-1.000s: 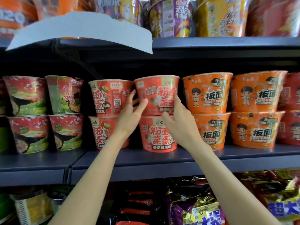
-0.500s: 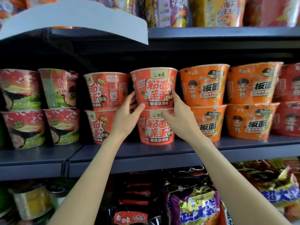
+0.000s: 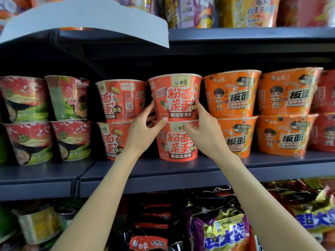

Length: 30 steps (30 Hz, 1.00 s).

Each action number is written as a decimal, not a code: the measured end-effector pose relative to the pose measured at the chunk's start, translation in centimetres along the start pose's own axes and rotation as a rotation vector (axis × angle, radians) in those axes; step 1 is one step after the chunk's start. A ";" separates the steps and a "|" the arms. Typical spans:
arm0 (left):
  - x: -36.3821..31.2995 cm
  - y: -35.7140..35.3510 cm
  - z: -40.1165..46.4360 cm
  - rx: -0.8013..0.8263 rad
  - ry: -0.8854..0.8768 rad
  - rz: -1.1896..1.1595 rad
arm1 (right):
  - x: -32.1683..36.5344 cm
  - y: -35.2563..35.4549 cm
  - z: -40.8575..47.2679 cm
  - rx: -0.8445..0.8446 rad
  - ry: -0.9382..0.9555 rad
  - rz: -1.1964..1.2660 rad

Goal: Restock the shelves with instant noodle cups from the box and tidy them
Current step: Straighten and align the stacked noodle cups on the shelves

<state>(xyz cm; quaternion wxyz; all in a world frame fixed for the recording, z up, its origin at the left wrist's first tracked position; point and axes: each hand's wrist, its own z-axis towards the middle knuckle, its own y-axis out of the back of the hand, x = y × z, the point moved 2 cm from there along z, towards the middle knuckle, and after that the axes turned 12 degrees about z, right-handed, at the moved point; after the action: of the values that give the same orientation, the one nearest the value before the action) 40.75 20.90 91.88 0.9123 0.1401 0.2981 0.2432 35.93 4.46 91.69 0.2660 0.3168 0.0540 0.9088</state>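
Observation:
A red noodle cup point(image 3: 175, 96) sits stacked on a matching red cup point(image 3: 176, 142) in the middle of the dark shelf point(image 3: 163, 171). My left hand point(image 3: 143, 131) grips the top cup's lower left side, thumb at its base. My right hand point(image 3: 204, 129) holds its lower right side. The label of the top cup faces me. A second stack of two red cups point(image 3: 119, 98) stands just to the left, its labels turned sideways. The box is out of view.
Orange cups point(image 3: 233, 95) are stacked two high to the right, red-and-green cups point(image 3: 25, 98) to the left. A white card point(image 3: 87, 20) hangs over the upper shelf edge. Below are several foil noodle packets point(image 3: 223, 230).
The top red cup has been rotated so its label now faces front. Both hands have stayed on it and slid lower along its sides.

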 end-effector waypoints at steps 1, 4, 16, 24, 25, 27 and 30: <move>0.1 0.0 0.0 -0.003 -0.002 -0.006 | -0.1 -0.1 0.0 0.000 0.000 -0.011; 0.2 0.1 0.0 -0.004 0.012 -0.017 | -0.2 0.0 0.0 0.006 -0.009 -0.025; 4.2 11.5 -7.4 -0.350 0.032 0.329 | 4.0 -3.4 -6.0 0.020 0.308 0.067; 10.9 12.8 -1.5 0.064 0.378 0.041 | 4.3 -12.8 -2.5 0.249 -0.185 0.097; 11.3 12.3 -0.7 0.111 0.398 0.010 | 4.1 -13.7 -2.0 0.226 -0.226 0.123; 11.9 11.4 0.6 0.192 0.443 -0.019 | 3.5 -15.2 -1.3 0.185 -0.267 0.184; 12.6 10.4 1.1 0.265 0.434 -0.037 | 3.1 -16.5 -1.4 0.165 -0.272 0.155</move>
<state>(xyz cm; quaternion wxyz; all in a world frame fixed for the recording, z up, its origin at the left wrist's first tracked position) 46.54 36.14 90.93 0.8050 0.1976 0.5186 0.2097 40.46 20.26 87.86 0.1733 0.4608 0.0673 0.8678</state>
